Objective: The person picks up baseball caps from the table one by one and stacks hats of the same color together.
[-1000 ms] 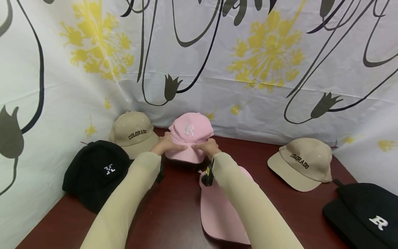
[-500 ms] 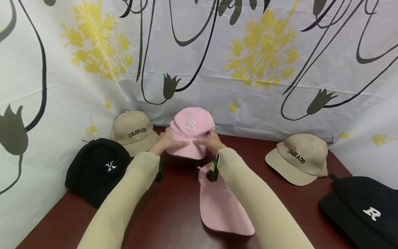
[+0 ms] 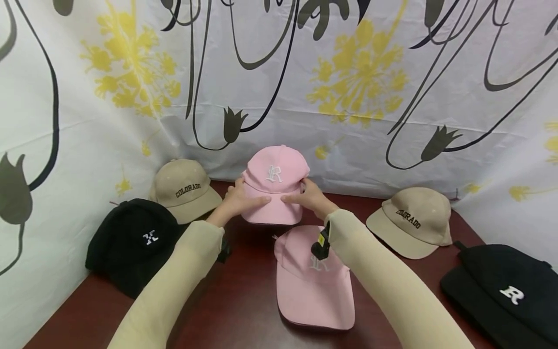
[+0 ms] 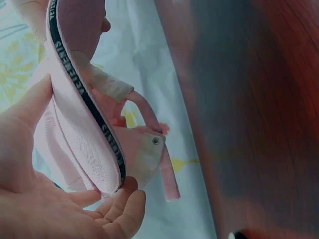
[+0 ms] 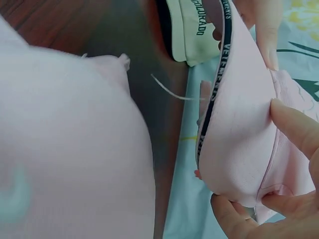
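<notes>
Between both hands is a pink baseball cap (image 3: 275, 165) with a white embroidered letter, its brim facing me. The left hand (image 3: 239, 199) grips its left side, thumb on the brim. On the right side, the right hand (image 3: 311, 198) does the same. The left wrist view shows a black lettered band (image 4: 79, 88) along the brim's underside and a pink back strap (image 4: 170, 174) hanging down. This cap appears raised off the table. A second pink cap (image 3: 316, 300) lies nearer me, under the right forearm; it fills the left of the right wrist view.
A beige COLORADO cap (image 3: 183, 186) and a black cap (image 3: 135, 242) stand on the left. Another beige cap (image 3: 411, 220) and a black cap (image 3: 501, 291) lie right. Printed white cloth (image 3: 270, 97) hangs behind the dark red table (image 3: 226, 305).
Both hands have carried the pink cap slightly right and upward. The right forearm has shifted right, so more of the second pink cap shows. The head view has turned a little right.
</notes>
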`<action>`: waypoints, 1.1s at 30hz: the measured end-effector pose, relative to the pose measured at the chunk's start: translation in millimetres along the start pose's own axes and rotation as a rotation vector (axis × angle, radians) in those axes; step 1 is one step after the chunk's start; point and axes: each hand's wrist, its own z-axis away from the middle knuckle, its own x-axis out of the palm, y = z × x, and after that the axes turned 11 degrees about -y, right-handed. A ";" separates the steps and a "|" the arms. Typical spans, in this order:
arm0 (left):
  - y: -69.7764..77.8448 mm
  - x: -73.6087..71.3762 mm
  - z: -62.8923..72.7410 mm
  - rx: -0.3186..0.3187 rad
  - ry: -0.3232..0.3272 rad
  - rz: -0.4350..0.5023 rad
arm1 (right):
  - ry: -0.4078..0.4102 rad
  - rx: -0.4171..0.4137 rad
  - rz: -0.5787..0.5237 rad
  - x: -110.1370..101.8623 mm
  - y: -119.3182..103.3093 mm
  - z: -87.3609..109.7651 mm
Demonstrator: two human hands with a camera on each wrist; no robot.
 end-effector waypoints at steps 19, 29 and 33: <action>35.4 30.3 20.5 0.069 0.009 -0.027 | 0.009 -0.012 0.095 -28.5 26.1 58.2; 51.2 49.0 42.3 0.131 -0.016 -0.063 | 0.053 -0.063 0.178 -39.5 37.9 90.3; 56.0 59.6 50.4 0.128 -0.028 -0.113 | 0.071 -0.088 0.196 -41.2 45.2 104.3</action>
